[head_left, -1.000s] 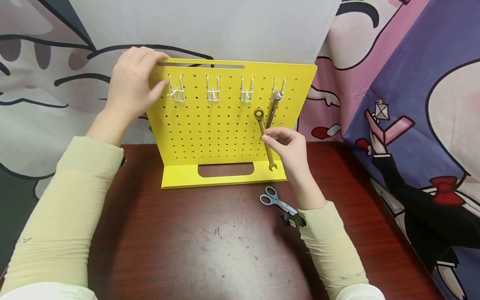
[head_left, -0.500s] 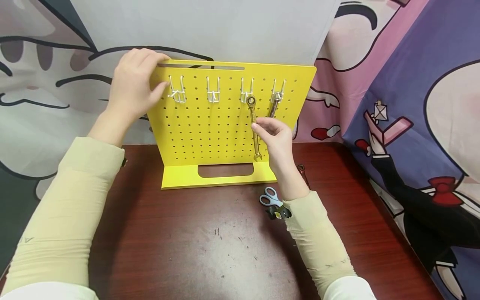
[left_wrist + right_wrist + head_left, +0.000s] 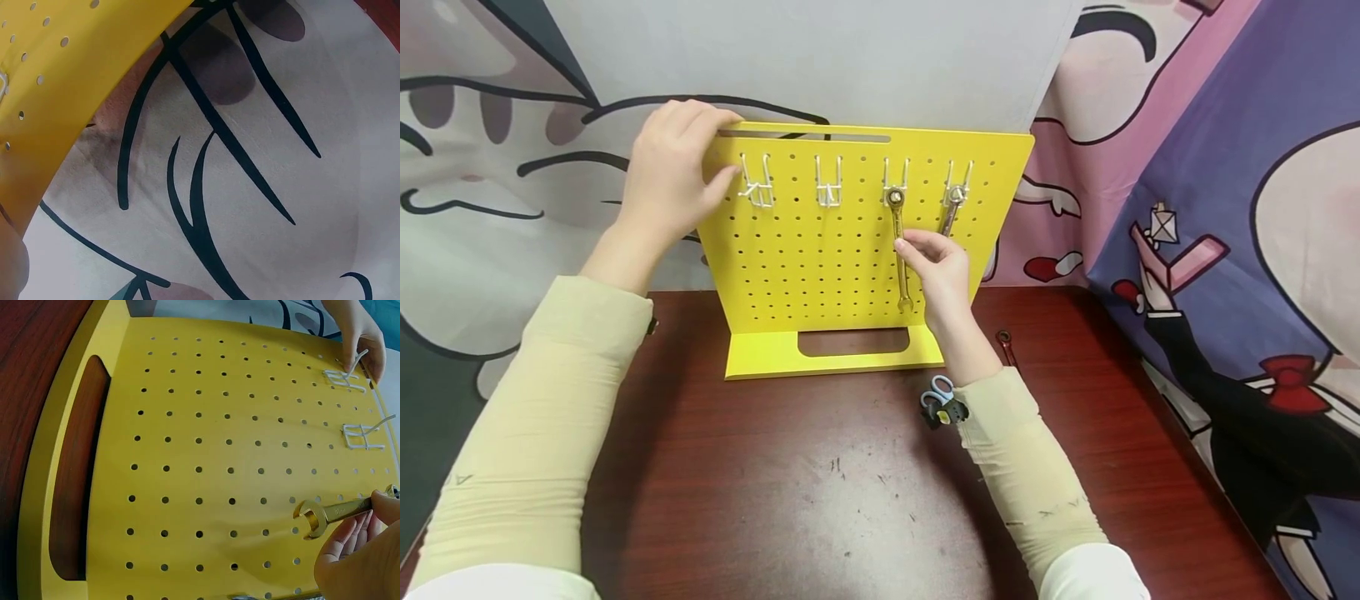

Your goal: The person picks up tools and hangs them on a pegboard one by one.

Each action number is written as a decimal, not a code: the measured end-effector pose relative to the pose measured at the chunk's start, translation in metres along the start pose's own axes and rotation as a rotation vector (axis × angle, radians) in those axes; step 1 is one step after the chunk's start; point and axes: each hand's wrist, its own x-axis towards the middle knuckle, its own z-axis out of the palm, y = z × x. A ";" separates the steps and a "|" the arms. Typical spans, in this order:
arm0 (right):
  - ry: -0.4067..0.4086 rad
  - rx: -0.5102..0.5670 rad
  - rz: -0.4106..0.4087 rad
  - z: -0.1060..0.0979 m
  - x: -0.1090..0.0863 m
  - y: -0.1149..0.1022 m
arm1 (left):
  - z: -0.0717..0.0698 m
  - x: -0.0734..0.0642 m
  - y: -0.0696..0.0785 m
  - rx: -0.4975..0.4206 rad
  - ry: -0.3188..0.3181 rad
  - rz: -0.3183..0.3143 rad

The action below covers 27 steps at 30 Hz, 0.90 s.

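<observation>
My left hand (image 3: 673, 167) grips the top left corner of a yellow pegboard (image 3: 820, 275), thumb on its front face. My right hand (image 3: 942, 271) pinches a gold combination wrench (image 3: 902, 279) mid-shaft between thumb and fingers. The wrench hangs upright, its ring end overlapping the third white hook (image 3: 886, 173) from the left in the head view. In the right wrist view its open end (image 3: 312, 519) stands out from the board. A silver wrench (image 3: 950, 217) hangs on the rightmost hook, its lower part hidden behind my right hand.
Two more white hooks, a left one (image 3: 758, 187) and a second one (image 3: 829, 187), carry no tool. Scissors (image 3: 942, 385) with light blue handles lie on the dark red table (image 3: 760, 467), partly behind my right wrist. A reddish wrench (image 3: 1006, 343) lies right of my forearm.
My right hand has carried the gold wrench left and slightly up, from beside the silver wrench to the third hook. The reddish wrench has come into view. My left hand stays put.
</observation>
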 end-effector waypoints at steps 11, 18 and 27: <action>0.020 0.068 0.045 0.011 0.014 0.007 | 0.000 -0.001 -0.001 -0.011 0.000 -0.005; 0.031 0.037 0.032 0.013 0.016 0.009 | -0.001 -0.002 -0.001 -0.016 0.005 0.003; 0.009 0.000 0.002 0.006 0.012 0.015 | 0.000 -0.001 0.001 -0.011 -0.003 0.002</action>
